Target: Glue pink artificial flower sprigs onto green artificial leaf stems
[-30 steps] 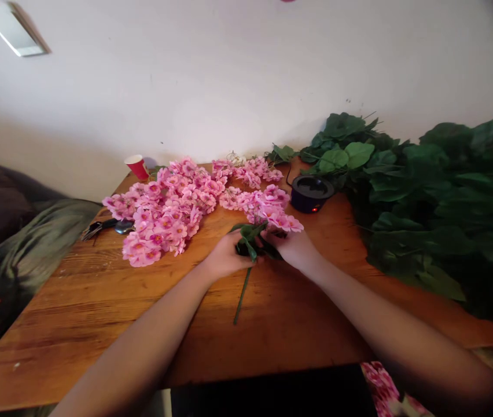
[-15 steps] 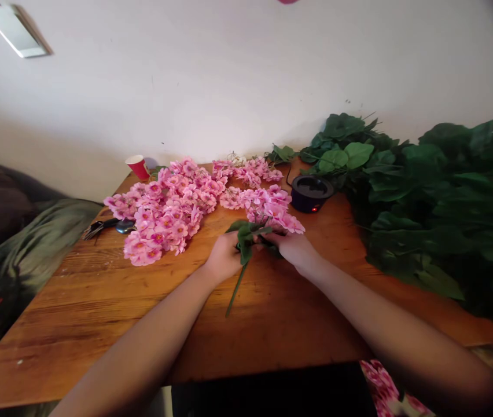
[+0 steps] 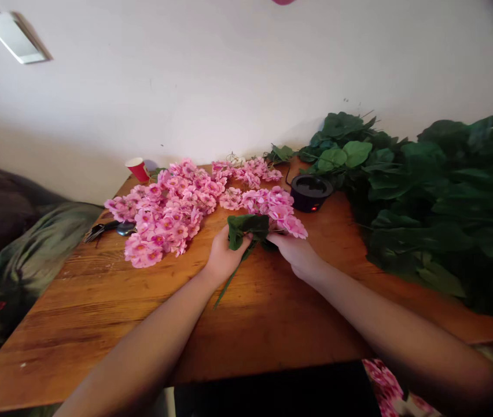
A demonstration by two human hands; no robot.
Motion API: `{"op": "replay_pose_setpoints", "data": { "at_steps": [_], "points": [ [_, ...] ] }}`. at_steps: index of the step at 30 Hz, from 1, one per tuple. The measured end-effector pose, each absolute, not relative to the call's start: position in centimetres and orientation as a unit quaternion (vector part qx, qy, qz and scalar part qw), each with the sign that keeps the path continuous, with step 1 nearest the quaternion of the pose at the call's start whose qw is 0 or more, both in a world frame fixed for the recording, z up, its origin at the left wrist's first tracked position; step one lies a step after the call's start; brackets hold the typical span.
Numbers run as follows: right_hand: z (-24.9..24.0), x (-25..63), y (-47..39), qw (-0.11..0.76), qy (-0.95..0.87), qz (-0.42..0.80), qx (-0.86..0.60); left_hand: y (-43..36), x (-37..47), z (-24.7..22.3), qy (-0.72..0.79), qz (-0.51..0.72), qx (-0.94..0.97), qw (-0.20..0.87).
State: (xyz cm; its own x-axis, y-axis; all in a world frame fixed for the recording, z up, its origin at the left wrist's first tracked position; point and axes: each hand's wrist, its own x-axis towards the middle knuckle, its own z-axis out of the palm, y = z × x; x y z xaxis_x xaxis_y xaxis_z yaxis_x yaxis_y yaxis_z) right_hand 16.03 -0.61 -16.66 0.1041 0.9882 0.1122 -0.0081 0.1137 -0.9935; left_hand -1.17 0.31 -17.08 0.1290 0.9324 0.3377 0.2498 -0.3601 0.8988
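Note:
Between my hands, above the wooden table (image 3: 142, 324), is an artificial flower stem (image 3: 228, 285) with dark green leaves (image 3: 250, 225) and a cluster of pink blossoms (image 3: 279, 207) at its far end. My left hand (image 3: 224, 255) is closed around the stem and a leaf, its thumb lying across them. On the other side, my right hand (image 3: 294, 250) is closed at the leaves just below the blossoms; its fingertips are partly hidden under them. The stem's bare lower end slants down toward me, left of centre.
Pink flower bunches (image 3: 172, 208) lie left of my hands, with more behind. A black round pot (image 3: 311, 192) with a lit red light stands behind my right hand. A large heap of green leaves (image 3: 429, 202) covers the right side. A red paper cup (image 3: 138, 169) stands at the back left.
The leaves have turned and now spread wider over my left hand. The stem's lower end has swung left and up. My right hand stays in nearly the same place.

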Motion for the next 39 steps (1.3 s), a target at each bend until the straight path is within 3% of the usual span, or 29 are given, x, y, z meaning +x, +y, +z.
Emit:
{"op": "replay_pose_setpoints", "data": {
  "at_steps": [6,21,31,39],
  "points": [
    [-16.5,15.9,-1.1,0.566,-0.488,0.442,-0.495,0.7,-1.0,-17.4,0.465,0.515,0.587,0.416],
    [-16.5,16.4,-1.1,0.48,-0.636,0.271,-0.54,0.6,-1.0,-17.4,0.501,0.51,0.594,0.369],
    [-16.2,16.1,-1.6,0.494,-0.619,0.331,-0.513,0.5,-0.9,-17.2,0.497,0.523,0.583,0.374],
    [-17.1,15.9,-1.5,0.49,-0.657,0.225,-0.527,0.6,-1.0,-18.0,0.471,0.515,0.574,0.428]
  ]
}}
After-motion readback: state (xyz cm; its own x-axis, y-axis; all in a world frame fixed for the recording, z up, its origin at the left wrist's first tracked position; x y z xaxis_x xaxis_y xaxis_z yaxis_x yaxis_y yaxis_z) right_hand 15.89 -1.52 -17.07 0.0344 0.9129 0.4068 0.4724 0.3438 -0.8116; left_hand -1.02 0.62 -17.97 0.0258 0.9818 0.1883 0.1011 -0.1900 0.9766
